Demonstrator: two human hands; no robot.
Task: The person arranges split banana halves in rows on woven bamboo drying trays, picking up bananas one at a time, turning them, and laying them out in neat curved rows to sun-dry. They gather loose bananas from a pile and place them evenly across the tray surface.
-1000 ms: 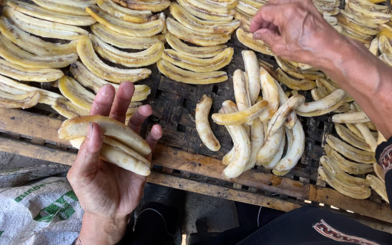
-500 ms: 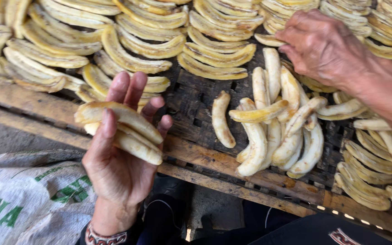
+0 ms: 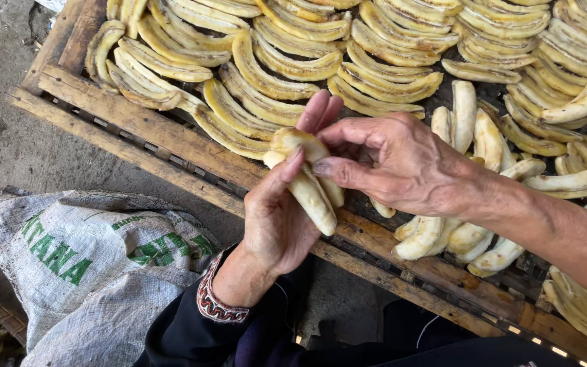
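Peeled bananas (image 3: 307, 183) are held in the left hand (image 3: 276, 217) above the edge of a wooden drying rack (image 3: 164, 139).

The left hand is closed around a small stack of peeled bananas, with the thumb pressed over them and the fingers stretched up behind. The right hand (image 3: 395, 163) is brought against the same stack, its fingertips pinched on the top banana, so both hands are joined on the bundle. The rack is filled with rows of flattened banana slices (image 3: 273, 75) laid side by side on dark mesh. A loose pile of whole peeled bananas (image 3: 470, 231) is seen on the rack just beside the right wrist. A printed white sack (image 3: 90, 265) is seen on the ground below the rack, near the left sleeve; its contents cannot be told.
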